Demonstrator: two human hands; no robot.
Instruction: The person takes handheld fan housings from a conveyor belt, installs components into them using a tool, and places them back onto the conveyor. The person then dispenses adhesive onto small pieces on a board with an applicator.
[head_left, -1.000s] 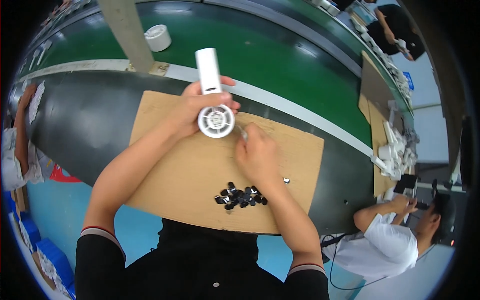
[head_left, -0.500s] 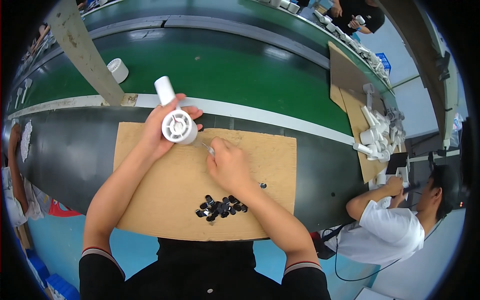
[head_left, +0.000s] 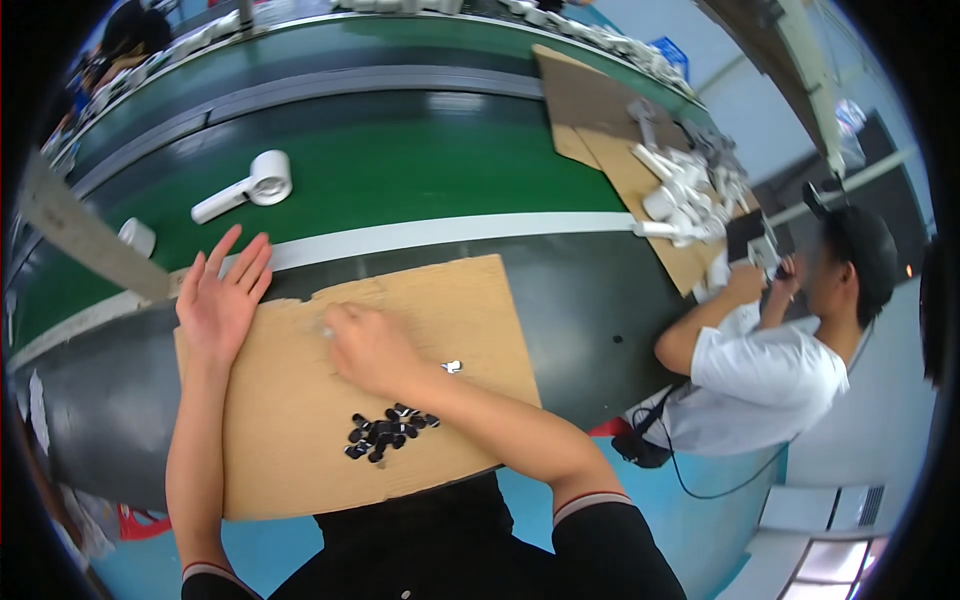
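A white handheld fan (head_left: 270,178) with a round head and straight handle lies on the green conveyor belt, just beyond my left hand (head_left: 222,300). That hand is open, palm up and fingers spread, with nothing in it. My right hand (head_left: 370,345) is closed over the cardboard sheet (head_left: 460,310), somewhat smeared by motion. A small pale bit of the thin tool (head_left: 328,332) shows at its fingertips; the rest is hidden. Below this hand lies a pile of small black shiny parts (head_left: 385,432). One small silvery part (head_left: 452,367) sits apart, beside my right forearm.
The green belt (head_left: 400,160) runs beyond a white edge strip. A white cylinder (head_left: 137,237) stands near the post (head_left: 90,225) at left. White fan parts (head_left: 680,195) are heaped on cardboard at right, near a seated co-worker (head_left: 760,400). More white pieces line the far side.
My left hand has let go of the handheld fan, which now lies on the belt, and has opened. My right hand stays closed over the cardboard. The whole view has turned.
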